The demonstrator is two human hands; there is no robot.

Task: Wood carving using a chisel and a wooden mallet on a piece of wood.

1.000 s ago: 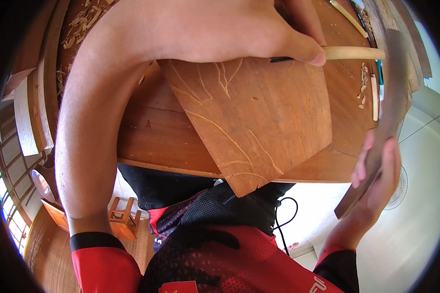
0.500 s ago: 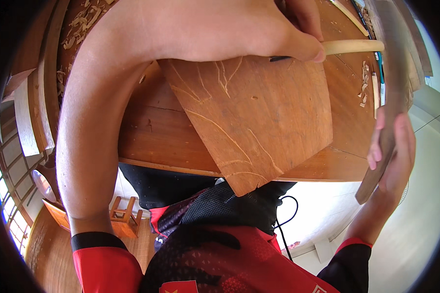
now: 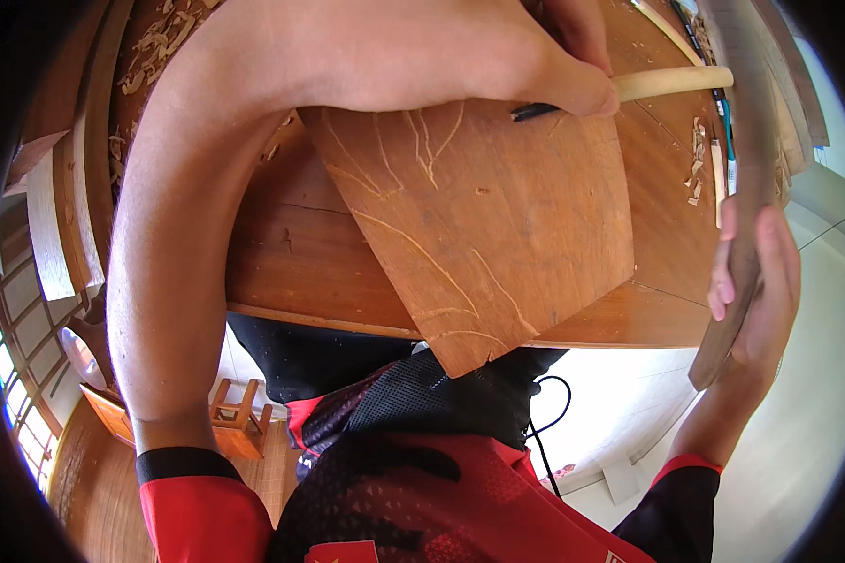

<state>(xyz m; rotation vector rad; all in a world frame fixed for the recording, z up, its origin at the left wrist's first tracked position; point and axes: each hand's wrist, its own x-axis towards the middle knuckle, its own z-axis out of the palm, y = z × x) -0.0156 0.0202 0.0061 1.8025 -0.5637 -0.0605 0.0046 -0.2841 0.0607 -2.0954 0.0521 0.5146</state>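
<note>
Gripping the carving tool (image 3: pixel 671 83) by its smooth, pale, rounded handle, my left hand (image 3: pixel 483 56) has its fingers curled close around the wood, though the back of the hand hides most of them; the tool's dark metal end lies over the far part of the board (image 3: pixel 516 235). That board is flat, brown and angular, its fine grain cut by pale, curving grooves, with a small dent in its face and a nick near its lowest corner. It lies aslant on the tabletop (image 3: pixel 286 235), that corner jutting past the near edge toward my lap. My right hand (image 3: pixel 770 305) has its fingers wrapped about the lower part of a long, flat-sided, grey-brown wooden bar (image 3: pixel 749 159), held steeply at the tabletop's right edge; its upper part is next to the handle's butt, and I cannot tell whether they touch. The tabletop is reddish, polished wood with a bowed near edge. Curled wood shavings (image 3: pixel 162 45) litter its far left corner, and more flakes lie toward the right edge, beside a slim pale stick (image 3: pixel 718 183) and a teal pen (image 3: pixel 729 141). Wooden planks (image 3: pixel 49 225) stand at the left; below are a wooden stool (image 3: pixel 239 422) and a brown floor (image 3: pixel 103 479).
</note>
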